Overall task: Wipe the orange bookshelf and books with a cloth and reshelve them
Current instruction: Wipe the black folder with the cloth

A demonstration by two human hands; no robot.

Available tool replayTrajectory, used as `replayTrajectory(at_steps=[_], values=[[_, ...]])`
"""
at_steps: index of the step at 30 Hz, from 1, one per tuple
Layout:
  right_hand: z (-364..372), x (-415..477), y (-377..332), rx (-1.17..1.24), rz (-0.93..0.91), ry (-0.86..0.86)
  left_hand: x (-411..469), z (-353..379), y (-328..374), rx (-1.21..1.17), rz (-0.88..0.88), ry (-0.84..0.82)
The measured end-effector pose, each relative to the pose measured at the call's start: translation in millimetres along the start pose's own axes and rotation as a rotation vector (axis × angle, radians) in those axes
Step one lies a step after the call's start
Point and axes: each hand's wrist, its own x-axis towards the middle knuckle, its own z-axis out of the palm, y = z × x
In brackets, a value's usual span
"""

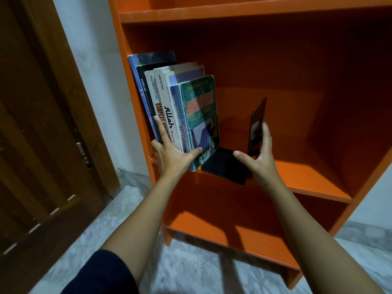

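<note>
Both hands: L (174,153) spread vs books (182,111), R (257,154) pinching black bookend (237,158), orange shelf (307,175).

**What else was in the shot**

So off to the left there was a dark brown wooden door (42,128), its metal latch (81,152) sitting on the edge nearest the white wall (93,60). Down below was a grey marbled floor (191,270), kinda blurry. A black L-shaped bookend (228,164) stood mid-shelf, its upright plate tilted.
</note>
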Motion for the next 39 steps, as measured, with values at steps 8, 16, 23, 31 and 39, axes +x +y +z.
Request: replayTrajectory(at_steps=[8, 16, 23, 31, 39], values=[[-8, 2, 2, 0.028, -0.073, -0.059, 7, -1, 1, 0.010, -0.021, 0.018], [13, -3, -5, 0.125, -0.132, -0.163, 18, -9, 17, 0.018, -0.063, -0.030], [40, 13, -3, 0.101, -0.103, -0.134, 23, -12, 21, 0.061, -0.070, -0.029], [64, 32, 5, 0.136, -0.022, -0.086, 24, -12, 17, 0.060, -0.054, -0.009], [84, 39, 0, 0.161, -0.029, -0.050, 17, -16, 7, 0.041, 0.000, 0.004]])
